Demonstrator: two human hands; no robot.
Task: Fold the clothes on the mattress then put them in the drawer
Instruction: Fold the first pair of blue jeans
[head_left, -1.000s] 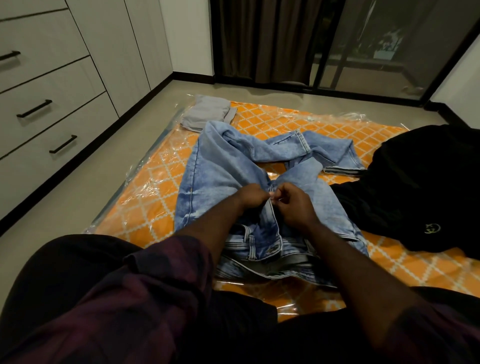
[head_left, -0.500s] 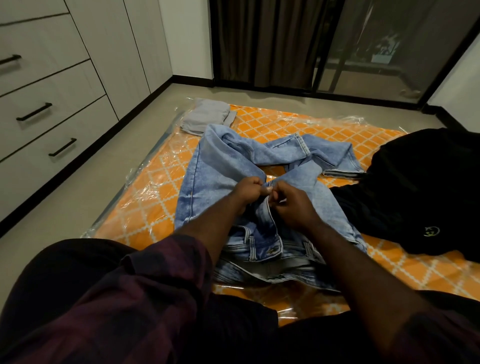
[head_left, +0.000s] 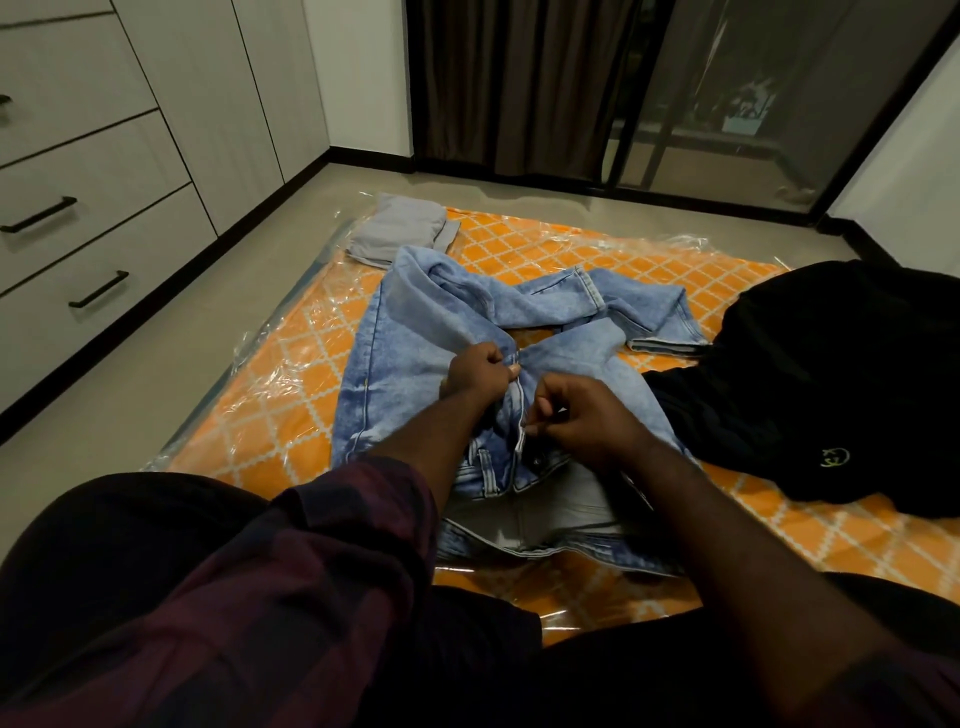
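Observation:
Light blue jeans (head_left: 415, 332) lie crumpled on the orange patterned mattress (head_left: 270, 395), waistband toward me, legs bunched at the far end. My left hand (head_left: 475, 371) grips the denim at the top of the fly. My right hand (head_left: 582, 415) pinches the fly edge a little lower, close beside the left. A folded grey garment (head_left: 400, 234) rests at the mattress's far left corner. A black garment (head_left: 831, 374) with a small green logo lies heaped on the right.
Grey drawers (head_left: 98, 249) with black handles stand along the left wall, all shut. Bare floor (head_left: 171, 343) runs between them and the mattress. Dark curtains (head_left: 519, 83) and a glass door are at the far end. My knees fill the foreground.
My right hand has slid down the fly, away from the left hand, which stays gripping the top. The jeans have shifted only slightly.

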